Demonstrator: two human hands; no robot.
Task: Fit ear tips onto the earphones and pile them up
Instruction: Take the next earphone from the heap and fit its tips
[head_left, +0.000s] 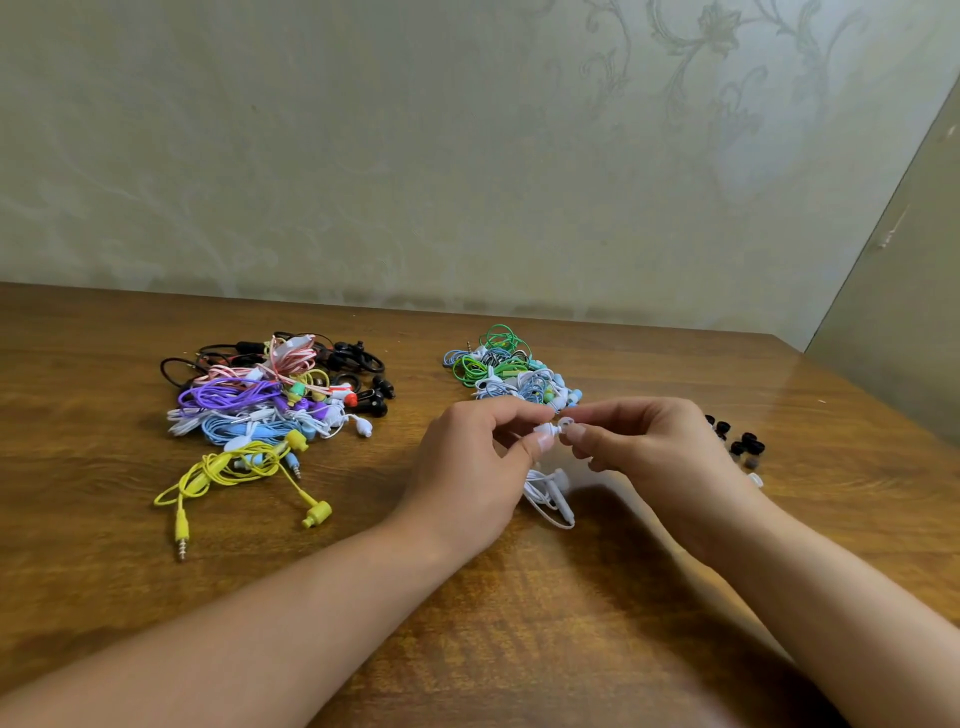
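Above the table (467, 597), the left hand (467, 467) pinches a white earbud (544, 429); touching it, the right hand (654, 457) pinches a clear tip (566, 422).

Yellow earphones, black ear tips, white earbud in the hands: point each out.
Yellow earphones (228, 470): head view, on the coiled cable.
Black ear tips (748, 444): head view, on one tip.
White earbud (546, 429): head view, on its body.

table (597, 623): glossy grained wood | yellow earphones (234, 470): smooth plastic | wall (415, 156): matt patterned wallpaper
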